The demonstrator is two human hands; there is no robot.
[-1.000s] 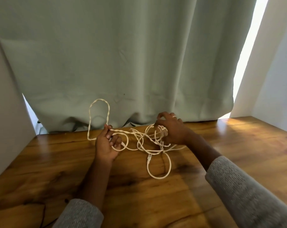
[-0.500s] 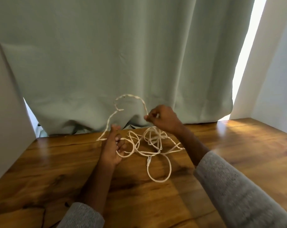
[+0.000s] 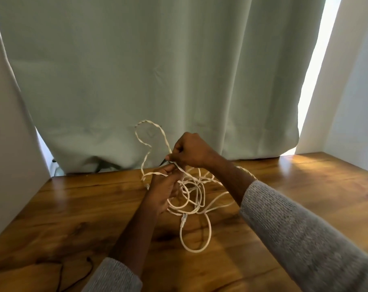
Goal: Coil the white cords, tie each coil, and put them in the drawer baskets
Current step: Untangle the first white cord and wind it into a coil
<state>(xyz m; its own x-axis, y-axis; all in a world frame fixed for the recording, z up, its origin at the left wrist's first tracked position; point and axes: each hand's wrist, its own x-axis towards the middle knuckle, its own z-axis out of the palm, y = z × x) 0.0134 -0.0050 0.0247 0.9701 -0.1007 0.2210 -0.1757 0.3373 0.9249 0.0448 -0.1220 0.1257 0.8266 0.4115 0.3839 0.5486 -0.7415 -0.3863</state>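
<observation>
Glossy, knotty brown wooden worktop (image 3: 73, 211); matt pale green cloth curtain (image 3: 136, 70) behind; smooth white plastic-coated cord (image 3: 196, 248); nubbly grey knitted sleeves (image 3: 301, 234).

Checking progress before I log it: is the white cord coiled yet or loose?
Loose: white cord sprawls in uneven loops on the table; both hands pinch it.

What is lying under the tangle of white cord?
Under the white cord only the wooden table shows. The left hand and right hand, each gripping a strand, cover part of the tangle, so anything beneath them cannot be seen.
</observation>
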